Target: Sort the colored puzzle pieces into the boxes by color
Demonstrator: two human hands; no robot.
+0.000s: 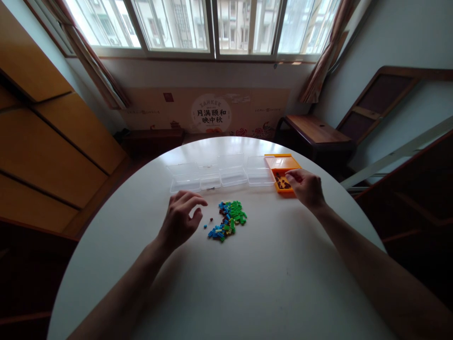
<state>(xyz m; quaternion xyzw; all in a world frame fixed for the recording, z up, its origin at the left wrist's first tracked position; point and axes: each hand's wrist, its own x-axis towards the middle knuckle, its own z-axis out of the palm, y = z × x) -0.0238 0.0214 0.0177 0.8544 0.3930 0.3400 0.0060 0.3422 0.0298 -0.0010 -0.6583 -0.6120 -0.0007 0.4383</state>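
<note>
The left hand (180, 218) hovered low over the white round bench (247, 283), palm down, with its fingers spread and curled a little. It held nothing. Its fingertips pointed toward the pile of small bricks (229, 219), which lay just to the right of it, near but not touching. The bricks were green, blue, yellow and dark (too small to count). A few loose ones sat between the hand and the pile, and one tiny dark brick (211, 219) was the closest of all to the fingertips. The pile stretched from lower left to upper right, so its near end pointed at the left hand.

The right hand (306, 188) was farther off, up and to the right of the pile. Its finger and thumb were pinched together over the orange box (283, 163), right above the dark bits (281, 182) inside. Whether a bit was caught in the pinch could not be told, because it was too small to see. The orange box stood at the right end of a row of clear boxes (219, 175), which ran along the bench behind the pile.

So the left hand was the nearer one to the pile, and the right hand was the one at the orange box.
</note>
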